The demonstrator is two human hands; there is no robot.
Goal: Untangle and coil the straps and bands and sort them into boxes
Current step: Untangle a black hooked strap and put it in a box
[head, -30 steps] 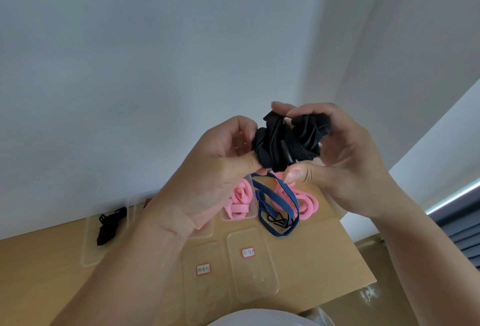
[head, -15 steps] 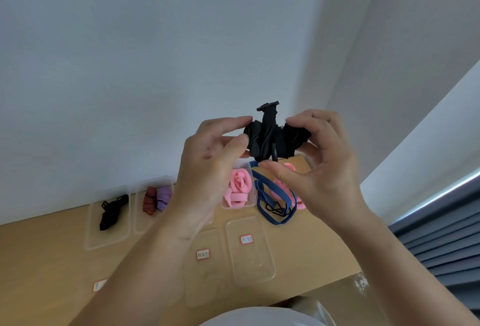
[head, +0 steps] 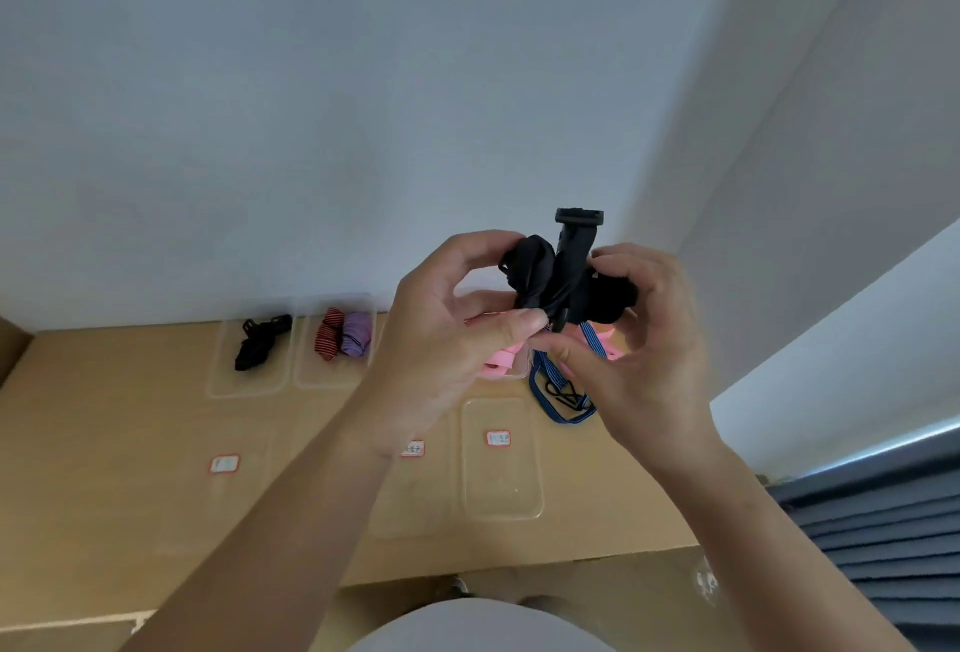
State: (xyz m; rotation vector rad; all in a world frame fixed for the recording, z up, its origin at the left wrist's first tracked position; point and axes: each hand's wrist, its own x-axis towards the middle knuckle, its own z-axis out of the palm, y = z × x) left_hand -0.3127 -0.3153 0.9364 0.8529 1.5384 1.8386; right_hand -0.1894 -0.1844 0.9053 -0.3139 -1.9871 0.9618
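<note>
Pale wall behind, table (head: 130, 443) below. Left grip (head: 441, 334) and right grip (head: 644, 355) both clench black strap (head: 556, 282), held above table's far right corner. I'd keep wraps tight, tuck buckle (head: 579, 217) last.

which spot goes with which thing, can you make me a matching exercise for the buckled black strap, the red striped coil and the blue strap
Things
1. buckled black strap
2. red striped coil
3. blue strap

Places
A. in a clear box, beside the purple coil
B. loose on the table, outside the boxes
C. held up by the left hand and right hand

Pairs: 1-C, 2-A, 3-B
</note>
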